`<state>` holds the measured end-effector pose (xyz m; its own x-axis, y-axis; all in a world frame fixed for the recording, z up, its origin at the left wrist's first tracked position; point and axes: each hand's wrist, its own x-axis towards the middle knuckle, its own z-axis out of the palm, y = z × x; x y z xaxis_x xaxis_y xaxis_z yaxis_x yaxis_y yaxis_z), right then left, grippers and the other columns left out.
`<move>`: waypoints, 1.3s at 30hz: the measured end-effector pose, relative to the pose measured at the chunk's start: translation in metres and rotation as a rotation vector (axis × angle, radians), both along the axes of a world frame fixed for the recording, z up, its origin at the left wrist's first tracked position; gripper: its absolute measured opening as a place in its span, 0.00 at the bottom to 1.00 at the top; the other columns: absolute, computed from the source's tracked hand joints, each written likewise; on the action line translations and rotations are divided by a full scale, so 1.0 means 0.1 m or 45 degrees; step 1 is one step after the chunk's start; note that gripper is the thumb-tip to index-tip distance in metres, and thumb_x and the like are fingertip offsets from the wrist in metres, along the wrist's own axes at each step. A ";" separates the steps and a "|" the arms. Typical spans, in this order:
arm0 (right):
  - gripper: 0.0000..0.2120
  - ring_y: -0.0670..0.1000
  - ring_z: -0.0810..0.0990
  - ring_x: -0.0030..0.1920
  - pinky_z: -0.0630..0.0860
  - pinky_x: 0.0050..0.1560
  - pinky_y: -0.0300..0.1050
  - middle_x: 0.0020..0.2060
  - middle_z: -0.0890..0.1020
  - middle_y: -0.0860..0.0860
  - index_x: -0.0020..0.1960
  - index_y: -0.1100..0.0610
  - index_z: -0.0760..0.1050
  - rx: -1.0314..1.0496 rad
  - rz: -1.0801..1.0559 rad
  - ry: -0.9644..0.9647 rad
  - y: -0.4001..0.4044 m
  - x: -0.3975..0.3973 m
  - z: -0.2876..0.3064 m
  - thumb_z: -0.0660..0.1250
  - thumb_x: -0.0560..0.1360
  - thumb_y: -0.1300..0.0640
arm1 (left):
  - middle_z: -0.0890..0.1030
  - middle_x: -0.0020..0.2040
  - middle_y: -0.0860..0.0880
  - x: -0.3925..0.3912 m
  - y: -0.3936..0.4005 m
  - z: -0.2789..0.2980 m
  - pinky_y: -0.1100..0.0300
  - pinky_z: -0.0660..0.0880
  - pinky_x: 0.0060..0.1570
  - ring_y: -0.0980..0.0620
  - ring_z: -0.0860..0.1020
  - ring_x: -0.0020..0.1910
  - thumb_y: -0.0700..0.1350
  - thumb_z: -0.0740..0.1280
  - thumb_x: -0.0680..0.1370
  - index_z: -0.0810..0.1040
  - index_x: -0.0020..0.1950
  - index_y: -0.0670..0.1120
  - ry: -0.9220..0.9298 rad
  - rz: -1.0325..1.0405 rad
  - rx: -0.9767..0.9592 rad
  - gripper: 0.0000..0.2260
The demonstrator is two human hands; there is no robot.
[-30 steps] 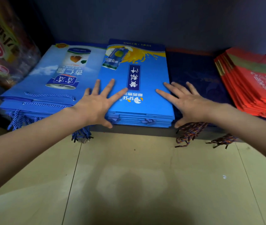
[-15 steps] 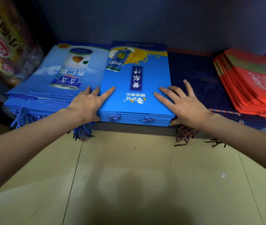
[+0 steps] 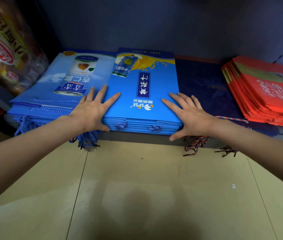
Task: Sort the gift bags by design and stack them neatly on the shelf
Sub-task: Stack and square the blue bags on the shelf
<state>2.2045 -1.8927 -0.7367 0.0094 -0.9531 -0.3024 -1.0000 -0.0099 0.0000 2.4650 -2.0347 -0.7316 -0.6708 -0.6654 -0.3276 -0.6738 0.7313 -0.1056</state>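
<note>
A stack of bright blue gift bags with a yellow splash design (image 3: 144,87) lies flat on the dark shelf (image 3: 137,137). My left hand (image 3: 92,110) presses its front left corner with straight, spread fingers. My right hand (image 3: 187,113) lies flat on the front right corner, thumb at the stack's front edge. To the left lies a light blue stack with a can picture (image 3: 64,84). A dark navy stack (image 3: 204,85) sits right of the middle one, and a red stack (image 3: 265,94) lies at the far right.
A clear plastic package with red and yellow print (image 3: 4,49) leans at the far left. Blue cord handles (image 3: 85,139) and multicoloured cord handles (image 3: 196,144) hang over the shelf's front edge. Beige floor tiles (image 3: 137,187) lie below.
Both hands have slid toward the outer front corners of the middle blue stack; the left moved from its top to its left edge, and the stack now sits squarer.
</note>
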 end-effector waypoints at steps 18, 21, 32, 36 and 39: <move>0.53 0.54 0.36 0.75 0.37 0.73 0.58 0.76 0.37 0.52 0.76 0.50 0.34 -0.060 -0.001 0.091 -0.10 0.27 -0.11 0.72 0.69 0.50 | 0.36 0.77 0.47 -0.16 -0.06 -0.08 0.47 0.52 0.73 0.40 0.47 0.76 0.61 0.69 0.72 0.27 0.71 0.60 -0.183 -0.215 -0.113 0.50; 0.57 0.56 0.35 0.75 0.36 0.72 0.60 0.75 0.37 0.53 0.75 0.49 0.32 -0.051 0.026 0.229 -0.11 0.27 -0.14 0.73 0.67 0.43 | 0.35 0.76 0.47 -0.16 -0.04 -0.11 0.46 0.52 0.73 0.39 0.49 0.76 0.59 0.70 0.72 0.25 0.70 0.61 -0.199 -0.184 -0.134 0.51; 0.55 0.54 0.38 0.76 0.33 0.71 0.58 0.76 0.39 0.54 0.75 0.49 0.32 -0.067 0.065 0.242 -0.09 0.23 -0.11 0.72 0.69 0.42 | 0.36 0.77 0.48 -0.17 -0.08 -0.14 0.44 0.51 0.72 0.40 0.48 0.76 0.60 0.70 0.71 0.27 0.71 0.62 -0.164 -0.177 -0.089 0.51; 0.50 0.53 0.42 0.76 0.39 0.73 0.49 0.77 0.43 0.54 0.77 0.52 0.43 0.085 0.059 -0.131 -0.18 0.17 0.10 0.69 0.68 0.37 | 0.40 0.78 0.49 -0.13 -0.19 0.06 0.46 0.46 0.73 0.44 0.38 0.76 0.59 0.72 0.69 0.40 0.76 0.59 -0.014 -0.140 0.232 0.48; 0.35 0.55 0.62 0.72 0.57 0.71 0.46 0.72 0.65 0.54 0.73 0.55 0.64 -0.053 -0.031 -0.309 -0.32 0.07 0.27 0.68 0.71 0.41 | 0.57 0.77 0.48 -0.11 -0.28 0.21 0.50 0.53 0.72 0.46 0.50 0.76 0.59 0.73 0.68 0.57 0.76 0.54 0.298 -0.056 0.344 0.41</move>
<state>2.2113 -1.9244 -0.7099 0.0539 -0.9656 -0.2544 -0.9707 0.0091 -0.2401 2.4541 -2.0623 -0.7106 -0.7748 -0.5443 -0.3215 -0.6238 0.7408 0.2491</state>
